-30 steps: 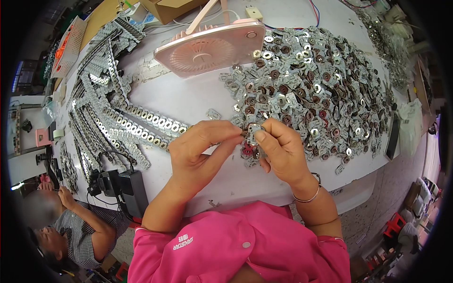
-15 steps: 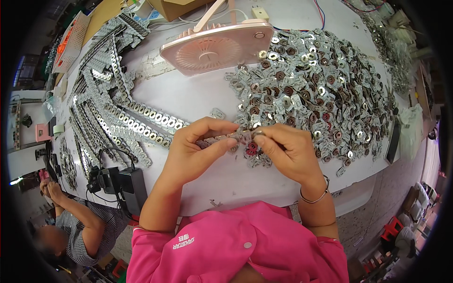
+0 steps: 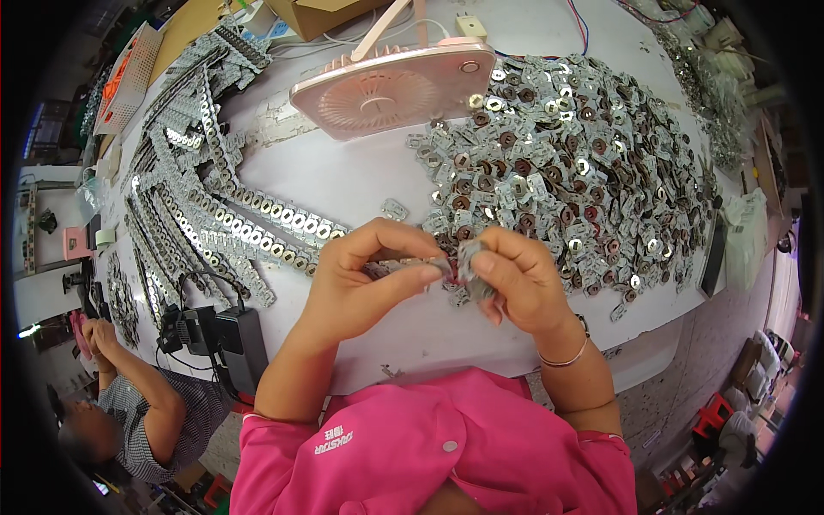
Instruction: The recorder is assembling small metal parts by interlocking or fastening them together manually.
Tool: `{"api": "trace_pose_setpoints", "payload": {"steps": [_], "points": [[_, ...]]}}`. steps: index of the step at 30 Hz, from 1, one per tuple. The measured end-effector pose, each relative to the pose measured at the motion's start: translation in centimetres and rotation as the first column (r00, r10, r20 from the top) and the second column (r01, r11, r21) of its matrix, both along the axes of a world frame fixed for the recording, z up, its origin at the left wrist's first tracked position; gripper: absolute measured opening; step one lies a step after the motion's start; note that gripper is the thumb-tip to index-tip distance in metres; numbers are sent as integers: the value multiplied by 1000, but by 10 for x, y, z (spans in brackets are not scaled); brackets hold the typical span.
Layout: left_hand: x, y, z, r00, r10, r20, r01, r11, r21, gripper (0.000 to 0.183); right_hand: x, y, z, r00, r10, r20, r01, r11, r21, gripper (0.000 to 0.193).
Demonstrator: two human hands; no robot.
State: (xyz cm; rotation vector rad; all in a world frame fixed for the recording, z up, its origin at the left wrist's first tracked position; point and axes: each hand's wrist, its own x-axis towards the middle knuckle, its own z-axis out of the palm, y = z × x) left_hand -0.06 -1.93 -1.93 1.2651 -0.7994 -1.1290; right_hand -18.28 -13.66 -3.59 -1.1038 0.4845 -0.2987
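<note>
Shiny little metal pieces (image 3: 463,262) are pinched between the left hand (image 3: 365,279) and the right hand (image 3: 515,279), near the table's (image 3: 360,184) front edge. Just behind lies a big pile of metal parts (image 3: 566,163). A pink fan (image 3: 395,86) sits far back, and rows of metal strips (image 3: 215,215) lie to the left.

A single head-worn fisheye view looks steeply down from close above the grip, facing forward across the white bench (image 3: 343,184); its rim bends straight edges.
</note>
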Motion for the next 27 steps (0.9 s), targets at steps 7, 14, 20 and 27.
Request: {"api": "trace_pose_setpoints", "payload": {"steps": [7,14,20,27], "points": [[-4,-11,-6,726,135,675,81,957,-279,22,6,6,-5,983,-153,-97,91,879,-468,22],[-12,-13,-7,792,210,573,-36,954,-299,23,3,8,-10,980,-188,-62,171,962,-215,23],[-12,-9,-14,800,109,591,51,968,-247,23,5,7,-10,968,-225,-112,203,962,-181,24],[-12,-8,-14,842,175,510,-50,967,-248,23,4,4,-5,980,-159,-121,143,981,-134,23]]}}
